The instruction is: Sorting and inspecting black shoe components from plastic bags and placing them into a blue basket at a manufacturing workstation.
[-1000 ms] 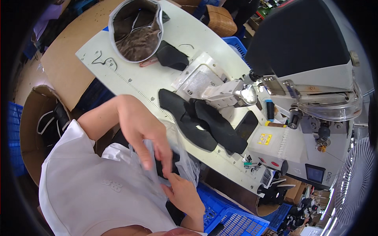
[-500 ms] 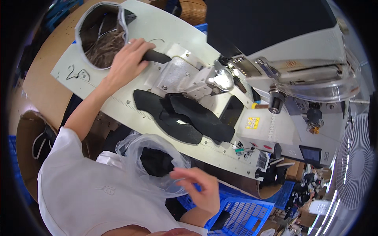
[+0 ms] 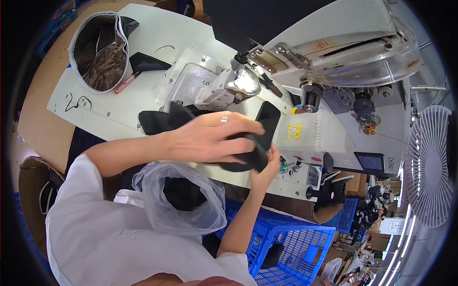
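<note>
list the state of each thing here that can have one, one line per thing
left hand: closed over a black fabric piece, gripping it
right hand: pinching the same piece from below
clear plastic bag: open, dark pieces inside, on the lap
sewing machine: nothing seen under its needle
grey-rimmed container: open, holding dark material
blue crate: open-topped, mostly bare
fan: motion cannot be told

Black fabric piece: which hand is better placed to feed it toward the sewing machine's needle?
Left, probably. The left hand lies over the black fabric piece on the sewing table, just below the needle area. The right hand only pinches its near edge from below.
</note>
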`<state>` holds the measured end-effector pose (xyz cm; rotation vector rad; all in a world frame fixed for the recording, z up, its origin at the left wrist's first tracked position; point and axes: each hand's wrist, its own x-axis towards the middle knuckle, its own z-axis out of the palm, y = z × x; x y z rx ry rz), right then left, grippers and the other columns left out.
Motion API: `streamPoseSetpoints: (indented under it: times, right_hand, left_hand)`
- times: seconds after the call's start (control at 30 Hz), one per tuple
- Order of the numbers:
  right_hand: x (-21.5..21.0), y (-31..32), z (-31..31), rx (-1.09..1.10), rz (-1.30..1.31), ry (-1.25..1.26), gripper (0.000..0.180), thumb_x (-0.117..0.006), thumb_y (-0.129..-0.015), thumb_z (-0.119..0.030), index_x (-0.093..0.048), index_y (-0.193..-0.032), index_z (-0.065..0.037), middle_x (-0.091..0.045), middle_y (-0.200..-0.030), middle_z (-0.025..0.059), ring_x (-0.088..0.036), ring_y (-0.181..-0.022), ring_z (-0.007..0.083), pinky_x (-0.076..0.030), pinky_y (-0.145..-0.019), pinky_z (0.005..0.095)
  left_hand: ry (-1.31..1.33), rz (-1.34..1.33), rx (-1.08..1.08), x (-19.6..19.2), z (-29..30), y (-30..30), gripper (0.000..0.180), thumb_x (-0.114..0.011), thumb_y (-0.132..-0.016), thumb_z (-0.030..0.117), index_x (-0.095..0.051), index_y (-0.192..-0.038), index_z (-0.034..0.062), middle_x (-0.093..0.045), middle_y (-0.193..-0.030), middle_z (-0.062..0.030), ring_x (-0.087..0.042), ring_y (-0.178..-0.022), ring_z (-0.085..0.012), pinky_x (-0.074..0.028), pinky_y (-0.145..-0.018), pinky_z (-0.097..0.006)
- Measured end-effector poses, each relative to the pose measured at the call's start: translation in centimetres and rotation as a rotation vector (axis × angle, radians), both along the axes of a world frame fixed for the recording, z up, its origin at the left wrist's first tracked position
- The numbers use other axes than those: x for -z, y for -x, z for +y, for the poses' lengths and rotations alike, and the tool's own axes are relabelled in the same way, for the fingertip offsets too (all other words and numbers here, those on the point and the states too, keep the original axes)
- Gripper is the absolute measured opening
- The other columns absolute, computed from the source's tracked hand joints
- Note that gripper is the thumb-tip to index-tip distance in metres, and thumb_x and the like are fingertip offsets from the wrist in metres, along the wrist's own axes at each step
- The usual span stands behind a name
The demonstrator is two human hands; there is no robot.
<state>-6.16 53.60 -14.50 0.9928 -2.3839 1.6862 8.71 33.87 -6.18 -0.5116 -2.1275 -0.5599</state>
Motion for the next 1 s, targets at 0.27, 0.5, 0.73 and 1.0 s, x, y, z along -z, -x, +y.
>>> streamPoseSetpoints:
  times: [0.27,0.5,0.73,1.0]
  right_hand:
    - [-5.6,3.4,-1.5,0.331,0.208,-0.116,0.039,-0.061,-0.088,0.001,-0.054,-0.127,0.003,-0.064,-0.107,0.0139,-0.063,-0.102,0.0212,-0.052,-0.081,0.0302]
    - [-7.2,-4.6,5.3,-0.333,-0.407,-0.181,0.041,-0.066,-0.088,-0.003,-0.057,-0.128,0.0,-0.063,-0.118,0.0129,-0.064,-0.101,0.0197,-0.052,-0.086,0.0307]
    - [-9.5,-11.9,7.3,-0.571,-0.28,-0.786,0.043,-0.079,-0.077,-0.01,-0.064,-0.117,0.0,-0.063,-0.099,0.0104,-0.066,-0.088,0.0184,-0.054,-0.071,0.0269]
    - [-8.4,-19.9,3.7,-0.667,-0.535,-0.196,0.022,-0.06,-0.093,-0.001,-0.063,-0.115,0.004,-0.066,-0.09,0.0117,-0.066,-0.073,0.0127,-0.052,-0.062,0.0267]
  left_hand:
    - [0.162,-0.309,-0.195,5.6,1.6,8.5,0.062,-0.071,-0.082,0.022,-0.047,-0.136,0.0045,-0.03,-0.154,-0.016,-0.025,-0.145,-0.0322,-0.033,-0.111,-0.046]
    - [-0.125,-0.673,0.123,3.1,0.9,-1.2,0.05,-0.067,-0.09,0.02,-0.05,-0.134,0.0018,-0.044,-0.147,-0.0143,-0.041,-0.137,-0.0294,-0.038,-0.109,-0.041]
    - [-0.792,-1.072,0.613,4.3,-1.1,-12.1,0.088,-0.08,-0.078,0.036,-0.036,-0.146,0.003,-0.039,-0.149,-0.0214,-0.036,-0.14,-0.0323,-0.034,-0.11,-0.042]
    - [-0.935,-1.313,0.381,7.1,8.2,-17.2,0.088,-0.088,-0.065,0.021,-0.044,-0.137,-0.0005,-0.048,-0.138,-0.0212,-0.044,-0.131,-0.0383,-0.032,-0.11,-0.046]
